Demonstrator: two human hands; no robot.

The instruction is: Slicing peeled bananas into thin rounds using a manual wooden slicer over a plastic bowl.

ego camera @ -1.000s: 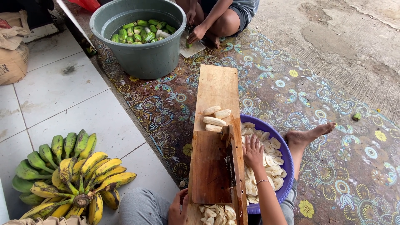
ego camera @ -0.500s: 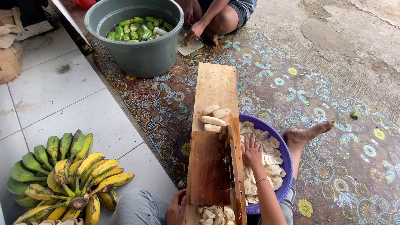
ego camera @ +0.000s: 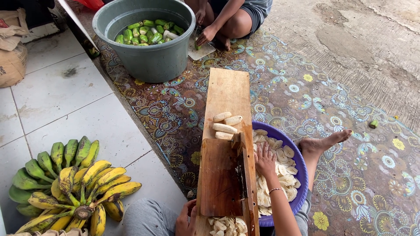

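Note:
A long wooden slicer board lies in front of me over a purple basin filled with pale banana slices. Several peeled bananas rest on the board above the blade block. My right hand lies flat on the board's right edge, fingers spread over the basin, holding nothing. My left hand grips the board's near left edge. More slices are piled at the board's near end.
A bunch of yellow-green bananas lies on the white tiles at left. A grey tub of green peeled fruit stands at the back, where another person's hand works at a cutting board. My bare foot rests on the patterned mat.
The view has shifted slightly. My hands stay where they were on the board.

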